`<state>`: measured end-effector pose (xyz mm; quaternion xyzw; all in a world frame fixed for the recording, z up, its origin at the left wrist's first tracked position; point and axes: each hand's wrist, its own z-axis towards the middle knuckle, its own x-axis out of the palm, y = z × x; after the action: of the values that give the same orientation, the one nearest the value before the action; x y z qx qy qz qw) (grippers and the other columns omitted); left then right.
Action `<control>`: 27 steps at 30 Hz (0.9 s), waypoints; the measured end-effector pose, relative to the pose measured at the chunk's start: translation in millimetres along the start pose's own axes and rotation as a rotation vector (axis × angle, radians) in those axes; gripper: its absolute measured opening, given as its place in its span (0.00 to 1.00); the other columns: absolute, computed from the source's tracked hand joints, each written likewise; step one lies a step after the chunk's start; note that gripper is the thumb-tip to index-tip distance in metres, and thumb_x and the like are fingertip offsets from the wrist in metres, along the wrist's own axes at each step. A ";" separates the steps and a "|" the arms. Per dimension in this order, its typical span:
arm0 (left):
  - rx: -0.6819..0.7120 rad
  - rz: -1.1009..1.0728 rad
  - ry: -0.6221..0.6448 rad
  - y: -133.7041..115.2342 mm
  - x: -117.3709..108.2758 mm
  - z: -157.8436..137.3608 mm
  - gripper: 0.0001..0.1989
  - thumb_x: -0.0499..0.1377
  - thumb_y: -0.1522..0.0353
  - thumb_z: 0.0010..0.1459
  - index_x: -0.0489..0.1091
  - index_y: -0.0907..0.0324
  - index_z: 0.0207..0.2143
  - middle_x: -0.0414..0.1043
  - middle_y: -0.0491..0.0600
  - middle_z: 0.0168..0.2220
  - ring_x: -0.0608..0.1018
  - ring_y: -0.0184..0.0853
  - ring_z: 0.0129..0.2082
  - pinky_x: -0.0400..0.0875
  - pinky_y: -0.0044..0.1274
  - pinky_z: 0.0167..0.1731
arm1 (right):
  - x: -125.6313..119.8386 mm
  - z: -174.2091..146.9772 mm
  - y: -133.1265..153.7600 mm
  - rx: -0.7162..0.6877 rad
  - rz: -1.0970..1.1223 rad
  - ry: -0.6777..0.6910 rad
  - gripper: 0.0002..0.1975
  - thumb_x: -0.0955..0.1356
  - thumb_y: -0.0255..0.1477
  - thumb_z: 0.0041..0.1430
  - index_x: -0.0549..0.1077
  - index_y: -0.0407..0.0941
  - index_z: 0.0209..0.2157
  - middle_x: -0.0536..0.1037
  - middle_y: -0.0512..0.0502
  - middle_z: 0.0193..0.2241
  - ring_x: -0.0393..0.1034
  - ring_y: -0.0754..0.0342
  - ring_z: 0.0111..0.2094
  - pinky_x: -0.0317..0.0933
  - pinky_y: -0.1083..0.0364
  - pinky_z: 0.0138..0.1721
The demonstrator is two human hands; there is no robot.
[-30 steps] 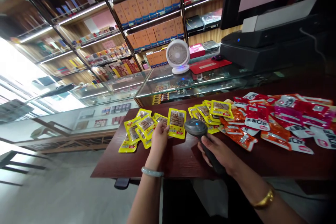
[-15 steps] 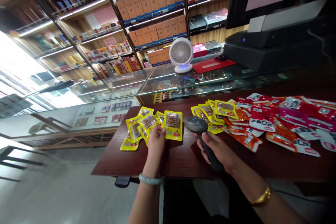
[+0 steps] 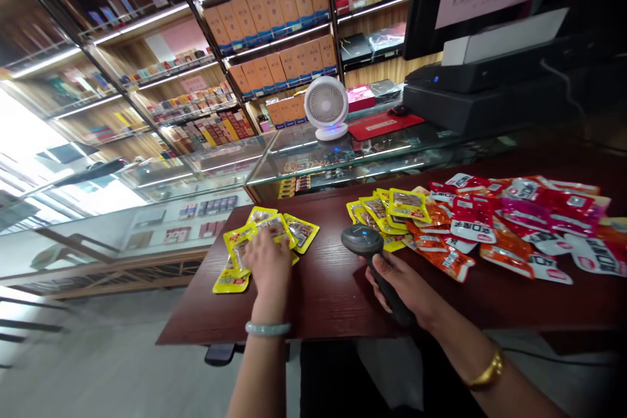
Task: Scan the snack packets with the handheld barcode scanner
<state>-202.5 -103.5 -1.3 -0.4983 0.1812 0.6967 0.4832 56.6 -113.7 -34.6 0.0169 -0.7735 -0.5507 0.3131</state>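
Observation:
My left hand (image 3: 267,260), slightly blurred, is over the left pile of yellow snack packets (image 3: 232,279), with its fingers apart. It covers part of the pile, so I cannot tell whether the fingertips touch a packet. One yellow packet (image 3: 300,233) lies tilted at the pile's right side. My right hand (image 3: 399,284) is wrapped around the handle of a dark barcode scanner (image 3: 362,240), its head pointing left above the brown table. Behind the scanner lies a second group of yellow packets (image 3: 407,204).
Orange packets (image 3: 443,255) and red-and-white packets (image 3: 473,217) spread over the right side of the table (image 3: 323,297). Beyond it stand a glass display counter (image 3: 289,157), a white fan (image 3: 326,108), a red mat (image 3: 385,124) and a dark monitor (image 3: 424,6).
My left hand has let go of the yellow packet it held upright and moved left over the pile. That packet now lies by the pile. The scanner stays in my right hand.

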 end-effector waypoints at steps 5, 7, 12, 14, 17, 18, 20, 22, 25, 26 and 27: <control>0.288 -0.172 0.332 -69.4 19.6 -25.9 0.13 0.55 0.59 0.60 0.77 0.53 0.38 0.76 0.52 0.42 0.73 0.42 0.46 0.62 0.32 0.46 | -13.2 -4.2 4.3 -0.046 0.012 -0.035 0.22 0.68 0.50 0.56 0.63 0.46 0.33 0.67 0.57 0.22 0.60 0.65 0.14 0.55 0.64 0.12; 0.326 -0.154 0.378 -92.2 28.0 -31.4 0.15 0.55 0.57 0.59 0.78 0.54 0.37 0.76 0.53 0.41 0.73 0.44 0.46 0.61 0.33 0.46 | -18.2 -6.9 6.3 -0.062 0.017 -0.047 0.22 0.68 0.51 0.56 0.62 0.46 0.33 0.67 0.57 0.22 0.60 0.65 0.14 0.54 0.64 0.12; 0.278 -0.100 0.476 -123.8 45.9 -25.8 0.18 0.55 0.55 0.58 0.78 0.57 0.34 0.75 0.57 0.41 0.72 0.47 0.47 0.62 0.34 0.45 | -27.2 -12.5 8.8 -0.092 0.016 -0.062 0.21 0.67 0.50 0.58 0.63 0.47 0.35 0.66 0.58 0.22 0.59 0.65 0.13 0.54 0.64 0.12; 0.250 -0.107 0.506 -126.8 50.2 -21.4 0.17 0.56 0.55 0.57 0.77 0.57 0.35 0.75 0.57 0.41 0.73 0.48 0.46 0.62 0.34 0.43 | -29.3 -13.1 8.5 -0.099 0.015 -0.069 0.20 0.66 0.50 0.59 0.63 0.47 0.36 0.67 0.58 0.23 0.59 0.65 0.14 0.54 0.64 0.12; 0.208 -0.203 0.546 -120.1 52.0 -19.6 0.12 0.57 0.59 0.57 0.72 0.58 0.36 0.75 0.53 0.36 0.75 0.43 0.40 0.63 0.31 0.40 | -30.9 -12.7 8.1 -0.106 0.008 -0.075 0.20 0.66 0.50 0.59 0.63 0.47 0.35 0.67 0.58 0.23 0.60 0.65 0.14 0.54 0.64 0.12; 0.189 -0.272 0.554 -114.6 51.6 -20.6 0.10 0.57 0.61 0.57 0.70 0.58 0.35 0.74 0.51 0.33 0.75 0.40 0.37 0.63 0.29 0.39 | -31.0 -12.4 8.1 -0.108 0.004 -0.075 0.20 0.66 0.50 0.59 0.63 0.47 0.34 0.66 0.58 0.22 0.60 0.65 0.14 0.54 0.64 0.12; 0.147 -0.468 0.563 -99.8 49.8 -24.7 0.06 0.59 0.65 0.55 0.66 0.58 0.33 0.71 0.47 0.29 0.74 0.35 0.32 0.62 0.25 0.34 | -30.2 -12.0 8.6 -0.114 -0.001 -0.075 0.20 0.66 0.49 0.59 0.63 0.46 0.34 0.66 0.58 0.22 0.60 0.65 0.14 0.54 0.64 0.12; 0.092 -0.692 0.580 -82.0 46.7 -30.7 0.08 0.60 0.66 0.53 0.62 0.58 0.29 0.67 0.43 0.26 0.71 0.30 0.27 0.61 0.21 0.29 | -28.3 -11.4 9.3 -0.116 0.001 -0.076 0.20 0.67 0.49 0.59 0.63 0.46 0.33 0.66 0.58 0.22 0.60 0.65 0.14 0.54 0.64 0.12; -0.021 -0.942 0.608 -57.1 39.4 -40.0 0.14 0.64 0.65 0.47 0.60 0.57 0.28 0.61 0.38 0.20 0.66 0.26 0.21 0.60 0.18 0.25 | -23.9 -9.7 10.2 -0.104 0.009 -0.076 0.20 0.67 0.49 0.58 0.63 0.46 0.32 0.66 0.58 0.22 0.60 0.65 0.14 0.54 0.65 0.12; -0.051 -0.999 0.610 -50.4 36.3 -42.5 0.15 0.65 0.64 0.46 0.60 0.57 0.29 0.61 0.37 0.19 0.66 0.26 0.20 0.60 0.18 0.25 | -22.2 -8.9 10.3 -0.101 0.008 -0.072 0.21 0.68 0.49 0.58 0.63 0.46 0.33 0.66 0.58 0.22 0.60 0.65 0.14 0.55 0.65 0.12; -0.072 -1.046 0.608 -44.6 33.1 -44.7 0.16 0.66 0.64 0.44 0.61 0.57 0.31 0.61 0.37 0.19 0.66 0.26 0.20 0.61 0.18 0.25 | -20.5 -8.1 10.2 -0.099 0.007 -0.067 0.21 0.68 0.49 0.57 0.63 0.46 0.33 0.66 0.58 0.22 0.60 0.65 0.14 0.55 0.65 0.12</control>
<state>-142.5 -99.1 -39.4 -0.7140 0.0182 0.1989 0.6711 80.4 -108.9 -33.8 -0.0199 -0.7556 -0.5874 0.2893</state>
